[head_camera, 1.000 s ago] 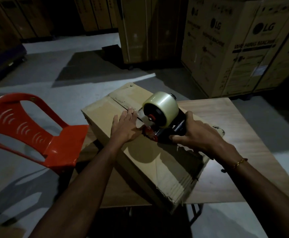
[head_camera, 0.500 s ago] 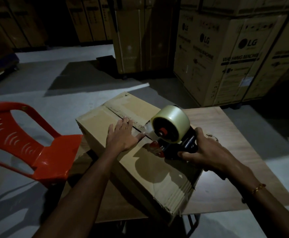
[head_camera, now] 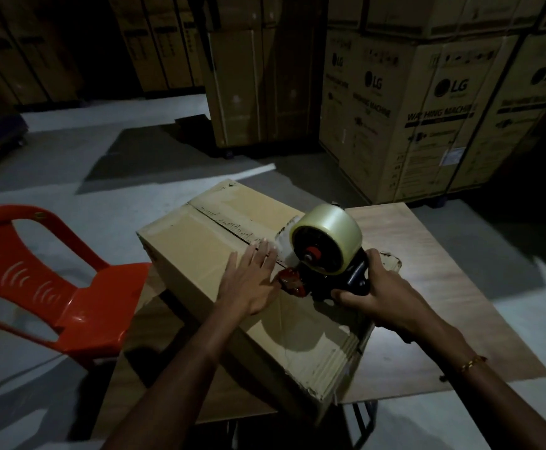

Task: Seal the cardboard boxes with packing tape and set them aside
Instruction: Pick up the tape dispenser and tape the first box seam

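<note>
The room is dim, and the stacked cartons in the upper left of the frame are too dark to read. The table's (head_camera: 434,287) legs are mostly hidden beneath it. On the big cartons (head_camera: 427,125) at upper right you can read "LG" and "WASHING MACHINE"; the smaller print is illegible. Your cardboard box (head_camera: 200,251) sits in the centre of the frame on the table, its far corner toward the top, its centre seam running diagonally. Your left hand (head_camera: 249,284) lies flat, fingers straight, pressing the box top beside the seam. Your right hand (head_camera: 385,303) curls around the handle of the tape dispenser (head_camera: 327,251), which rests on the seam just right of your left fingers. A red chair (head_camera: 37,280) stands at the left edge, partly cut off.
</note>
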`<state>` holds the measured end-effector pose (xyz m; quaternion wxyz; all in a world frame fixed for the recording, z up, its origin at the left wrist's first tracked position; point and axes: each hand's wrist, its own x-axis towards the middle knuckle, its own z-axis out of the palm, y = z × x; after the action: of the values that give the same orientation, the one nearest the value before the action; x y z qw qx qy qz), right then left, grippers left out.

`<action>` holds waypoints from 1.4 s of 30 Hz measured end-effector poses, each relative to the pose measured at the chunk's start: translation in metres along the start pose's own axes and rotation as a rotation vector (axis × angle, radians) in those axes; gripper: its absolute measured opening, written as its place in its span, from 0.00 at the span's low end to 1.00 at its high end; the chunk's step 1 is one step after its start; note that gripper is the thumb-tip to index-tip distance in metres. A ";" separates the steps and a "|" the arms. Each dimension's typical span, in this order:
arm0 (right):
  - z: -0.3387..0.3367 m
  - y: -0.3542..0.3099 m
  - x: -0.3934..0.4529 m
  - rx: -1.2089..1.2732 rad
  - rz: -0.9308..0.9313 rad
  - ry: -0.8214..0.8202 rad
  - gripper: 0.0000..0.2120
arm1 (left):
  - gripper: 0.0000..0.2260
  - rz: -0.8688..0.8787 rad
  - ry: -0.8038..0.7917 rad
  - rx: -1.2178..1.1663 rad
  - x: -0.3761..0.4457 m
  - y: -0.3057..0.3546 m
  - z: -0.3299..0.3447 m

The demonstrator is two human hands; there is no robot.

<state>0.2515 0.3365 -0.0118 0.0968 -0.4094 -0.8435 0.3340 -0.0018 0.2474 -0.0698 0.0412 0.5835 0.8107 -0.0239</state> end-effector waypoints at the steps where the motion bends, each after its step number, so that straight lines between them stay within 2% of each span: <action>1: 0.000 0.000 -0.001 0.005 -0.001 0.000 0.31 | 0.30 0.005 -0.007 0.003 0.000 -0.001 0.001; 15: -0.010 -0.020 0.005 -0.185 -0.050 -0.025 0.31 | 0.28 0.002 0.020 0.003 0.003 -0.011 0.009; 21: -0.026 -0.006 -0.012 -0.160 0.017 -0.065 0.30 | 0.34 -0.007 -0.030 -0.053 0.003 -0.007 0.001; 24: -0.039 0.010 -0.034 -0.069 0.071 -0.115 0.31 | 0.37 -0.031 -0.032 -0.093 0.002 -0.002 -0.002; 34: -0.029 0.031 -0.054 0.081 0.075 -0.040 0.31 | 0.30 -0.099 -0.032 -0.097 -0.013 0.023 -0.014; 39: -0.024 0.032 -0.054 0.097 0.049 -0.008 0.32 | 0.26 0.146 -0.062 -0.023 -0.049 0.055 -0.012; 42: -0.021 0.033 -0.056 0.112 0.031 -0.001 0.32 | 0.23 0.163 -0.061 -0.105 -0.061 0.069 -0.011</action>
<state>0.3175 0.3190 -0.0113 0.1139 -0.4162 -0.8171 0.3823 0.0822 0.2124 -0.0524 0.0983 0.6435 0.7591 0.0042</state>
